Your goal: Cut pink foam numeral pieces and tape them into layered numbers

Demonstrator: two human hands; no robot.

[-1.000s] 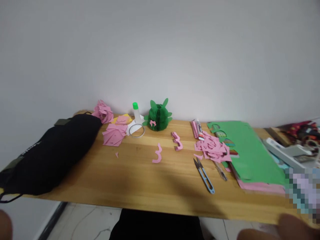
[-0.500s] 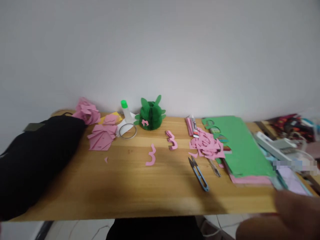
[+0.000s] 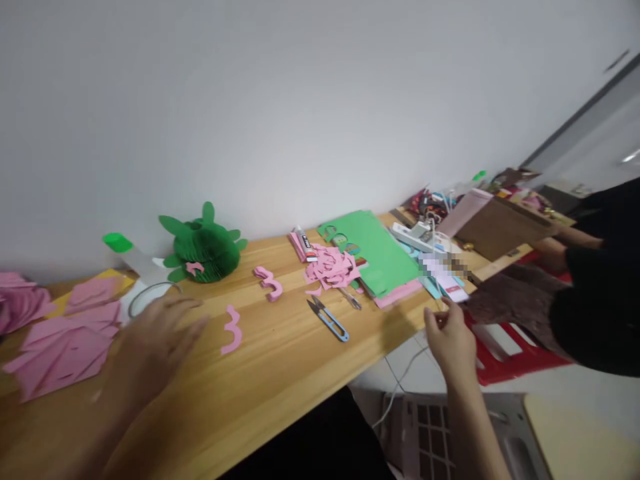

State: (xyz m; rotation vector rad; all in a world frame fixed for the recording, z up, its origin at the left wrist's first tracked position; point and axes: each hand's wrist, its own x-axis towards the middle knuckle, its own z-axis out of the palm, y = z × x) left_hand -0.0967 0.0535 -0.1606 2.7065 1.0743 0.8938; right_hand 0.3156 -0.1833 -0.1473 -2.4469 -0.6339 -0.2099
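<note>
Head view: a thin grey ring [image 3: 143, 292] lies on white paper on the wooden bench [image 3: 280, 380], just by the fingertips of my left hand [image 3: 150, 343]. That hand is held palm down with its fingers loosely spread, grasping nothing that I can see; it is blurred, and I cannot tell whether it touches the ring. My right hand [image 3: 453, 340] is at the front edge of the bench, its fingers curled close together, next to a flat lilac rectangular item [image 3: 454, 292] that is partly pixelated. I cannot tell whether I have hold of it.

Left of my left hand is a fanned stack of pink paper [image 3: 65, 357]; to its right lies a wavy pink paper cut-out [image 3: 233, 337], with a thicker wavy pink piece [image 3: 270, 285] beyond. Behind them sits a round green pleated-paper figure [image 3: 213, 250] with leaf-shaped pieces, near a whitish bottle with a green cap [image 3: 119, 242].

Between my hands lie blue-handled snips [image 3: 333, 323], a heap of pink paper scraps [image 3: 333, 268] and green sheets [image 3: 387, 263] over pink ones. Farther right, another person's dark sleeve [image 3: 595, 287] reaches in beside a brown board-like object [image 3: 505, 227].
</note>
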